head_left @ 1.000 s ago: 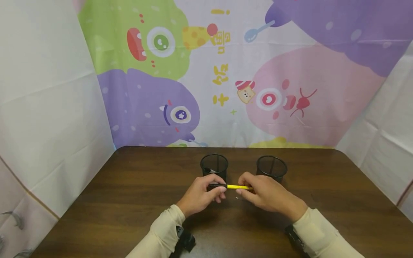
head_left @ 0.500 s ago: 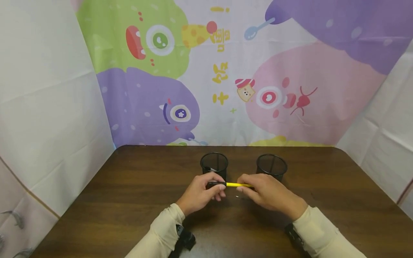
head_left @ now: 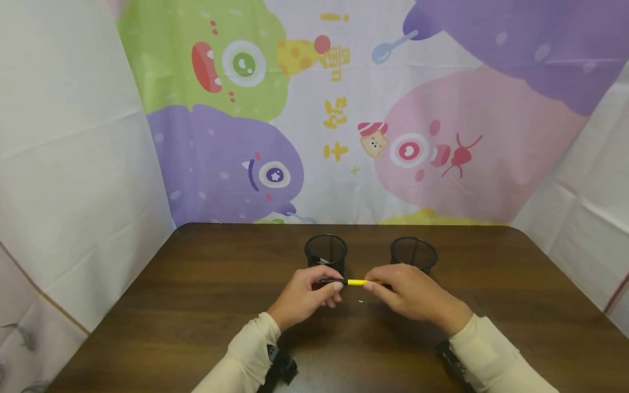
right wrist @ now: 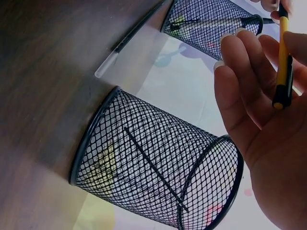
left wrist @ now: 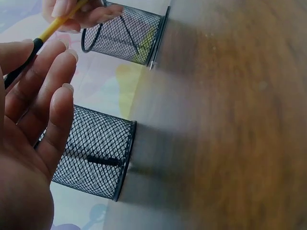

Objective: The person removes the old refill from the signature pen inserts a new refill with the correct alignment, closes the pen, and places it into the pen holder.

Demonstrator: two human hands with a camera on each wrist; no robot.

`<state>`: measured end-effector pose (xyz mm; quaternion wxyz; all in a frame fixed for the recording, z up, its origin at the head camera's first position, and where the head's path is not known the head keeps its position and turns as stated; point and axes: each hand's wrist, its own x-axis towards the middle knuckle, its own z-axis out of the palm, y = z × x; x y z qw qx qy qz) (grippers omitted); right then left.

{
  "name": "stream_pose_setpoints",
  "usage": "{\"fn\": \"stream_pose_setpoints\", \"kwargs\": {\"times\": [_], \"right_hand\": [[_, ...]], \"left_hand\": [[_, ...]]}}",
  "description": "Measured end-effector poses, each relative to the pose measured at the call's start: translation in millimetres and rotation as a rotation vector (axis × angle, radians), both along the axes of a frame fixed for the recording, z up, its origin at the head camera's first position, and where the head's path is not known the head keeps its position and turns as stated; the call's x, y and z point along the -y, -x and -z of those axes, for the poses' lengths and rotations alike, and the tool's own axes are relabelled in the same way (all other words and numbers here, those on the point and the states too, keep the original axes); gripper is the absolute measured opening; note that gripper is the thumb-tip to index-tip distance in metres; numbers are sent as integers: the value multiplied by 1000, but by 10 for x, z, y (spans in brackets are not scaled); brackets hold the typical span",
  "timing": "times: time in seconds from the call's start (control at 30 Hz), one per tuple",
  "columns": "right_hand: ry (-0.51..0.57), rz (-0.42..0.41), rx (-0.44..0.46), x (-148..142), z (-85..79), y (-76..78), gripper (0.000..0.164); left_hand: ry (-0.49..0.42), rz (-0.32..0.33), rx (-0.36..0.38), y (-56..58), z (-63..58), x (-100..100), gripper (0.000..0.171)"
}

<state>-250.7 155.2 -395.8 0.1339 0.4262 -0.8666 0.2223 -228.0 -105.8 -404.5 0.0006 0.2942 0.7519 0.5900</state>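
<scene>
A yellow pen (head_left: 356,282) with a black grip is held level between both hands, above the table. My left hand (head_left: 304,295) pinches its black grip between thumb and forefinger, and the other fingers are loosely bent. At the opposite end, my right hand (head_left: 417,295) pinches the yellow barrel; the right wrist view shows the black clip (right wrist: 289,79) and yellow end button (right wrist: 278,105) over the palm. Just behind the left hand stands a black mesh pen holder (left wrist: 96,143) with a pen inside. A second mesh pen holder (right wrist: 153,158) stands behind the right hand.
A dark pen with a clear end (right wrist: 108,64) lies on the brown wooden table (head_left: 196,305), near the holders. A cartoon-printed cloth (head_left: 339,191) hangs behind the table, and white cloth walls (head_left: 73,136) flank it.
The right fingers have shifted slightly on the pen and cover more of the yellow barrel's far end. The left hand and both pen holders stay in place.
</scene>
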Motion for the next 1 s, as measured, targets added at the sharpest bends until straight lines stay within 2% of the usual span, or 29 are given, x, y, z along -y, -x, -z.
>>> {"fn": "stream_pose_setpoints", "kwargs": {"times": [0.17,0.27,0.43,0.73,1.0], "right_hand": [[0,9,-12,-4,-2,10,15],[-3,15,-27,-5,3,16,15],[-8,34,0,4,-5,11,13],[8,28,40,-9,13,12,22],[0,44,-5,2,0,17,16]], "left_hand": [[-8,-32,-5,97,113,27,11],[3,-50,-17,117,139,33,11],[4,-57,-27,12,-8,21,11],[-2,-53,-33,9,-4,15,12],[5,-66,-61,20,2,14,9]]}}
